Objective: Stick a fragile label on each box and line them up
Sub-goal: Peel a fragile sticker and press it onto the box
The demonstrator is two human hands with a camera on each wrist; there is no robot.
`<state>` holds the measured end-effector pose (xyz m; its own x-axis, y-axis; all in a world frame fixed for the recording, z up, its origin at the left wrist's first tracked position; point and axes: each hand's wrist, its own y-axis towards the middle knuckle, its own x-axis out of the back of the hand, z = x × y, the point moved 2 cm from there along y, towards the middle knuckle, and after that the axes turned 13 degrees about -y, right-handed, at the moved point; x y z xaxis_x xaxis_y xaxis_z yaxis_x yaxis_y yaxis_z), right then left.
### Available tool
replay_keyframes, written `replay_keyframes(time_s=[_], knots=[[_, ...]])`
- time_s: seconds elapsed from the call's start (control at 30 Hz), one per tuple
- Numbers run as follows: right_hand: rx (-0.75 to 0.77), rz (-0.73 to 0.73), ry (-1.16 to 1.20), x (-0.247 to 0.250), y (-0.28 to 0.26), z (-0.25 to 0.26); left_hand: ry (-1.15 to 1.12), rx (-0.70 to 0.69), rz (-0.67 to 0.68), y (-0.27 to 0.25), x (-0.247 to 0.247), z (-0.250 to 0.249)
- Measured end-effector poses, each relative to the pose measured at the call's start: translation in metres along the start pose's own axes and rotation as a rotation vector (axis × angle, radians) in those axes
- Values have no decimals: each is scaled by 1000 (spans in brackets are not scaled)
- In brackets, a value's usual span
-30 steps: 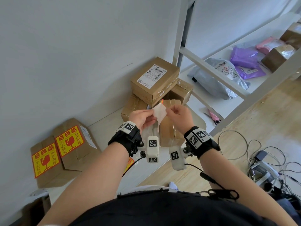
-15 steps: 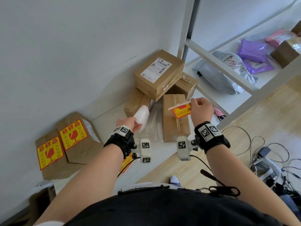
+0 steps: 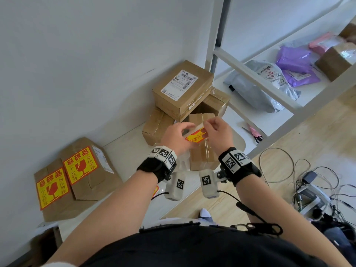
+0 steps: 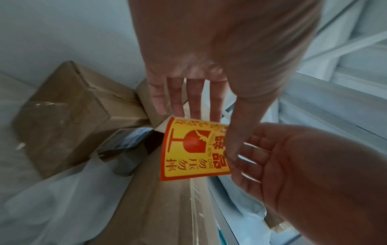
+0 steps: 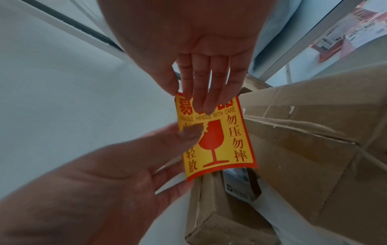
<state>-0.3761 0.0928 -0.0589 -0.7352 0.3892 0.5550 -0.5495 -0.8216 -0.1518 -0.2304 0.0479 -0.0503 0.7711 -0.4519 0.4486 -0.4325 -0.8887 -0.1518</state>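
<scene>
Holding station over a pile of unlabelled boxes (image 3: 183, 89) in the corner; two labelled boxes (image 3: 77, 176) lined up at left against the wall. Target box (image 3: 200, 155) directly below the hands. Right hand (image 3: 219, 132) pinches the label (image 3: 196, 136) at its top edge; left hand (image 3: 177, 135) pinches its side, thumb on the face. Label in the air, curling. Risk: the curl could make it land creased or crooked.

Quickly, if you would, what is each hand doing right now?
Left hand: pinches the left edge of the fragile label.
Right hand: pinches the label's top edge.
</scene>
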Motion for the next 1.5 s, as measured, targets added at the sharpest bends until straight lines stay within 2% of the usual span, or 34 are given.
replay_keyframes(time_s=[0.17, 0.3, 0.4, 0.5, 0.57, 0.7, 0.8, 0.87, 1.0, 1.07, 1.17, 1.23, 1.37, 1.5], knots=[[55, -6, 90, 14, 1, 6, -48, 12, -43, 13, -11, -5], [43, -1, 122, 20, 5, 3, -243, 141, -87, 21, -16, -1], [67, -3, 55, 23, 8, -4, -392, 250, -89, 25, -18, -1], [71, 24, -6, 20, 12, -15, -440, 317, -99, 28, -21, -2], [29, 29, 2, 19, 15, -23, -451, 345, -102, 31, -23, -2], [39, -14, 28, 21, 17, -28, -441, 382, -139, 38, -25, 2], [-25, -40, -93, 22, 25, -35, -593, 444, -125, 42, -28, 1], [-74, -4, -204, 22, 30, -40, -710, 479, -91, 41, -30, -2], [-65, 41, -224, 21, 35, -44, -774, 510, -95, 40, -35, 3], [-37, 50, -240, 20, 35, -46, -649, 494, -146, 39, -36, 9], [-16, 70, -292, 18, 34, -50, -42, 287, -139, 38, -35, 11], [4, 81, -340, 17, 30, -52, 225, 190, -148, 35, -36, 8], [2, 41, -482, 19, 24, -55, 399, 135, -163, 34, -39, 7], [-5, 13, -515, 23, 23, -62, 394, 156, -155, 35, -44, 14]])
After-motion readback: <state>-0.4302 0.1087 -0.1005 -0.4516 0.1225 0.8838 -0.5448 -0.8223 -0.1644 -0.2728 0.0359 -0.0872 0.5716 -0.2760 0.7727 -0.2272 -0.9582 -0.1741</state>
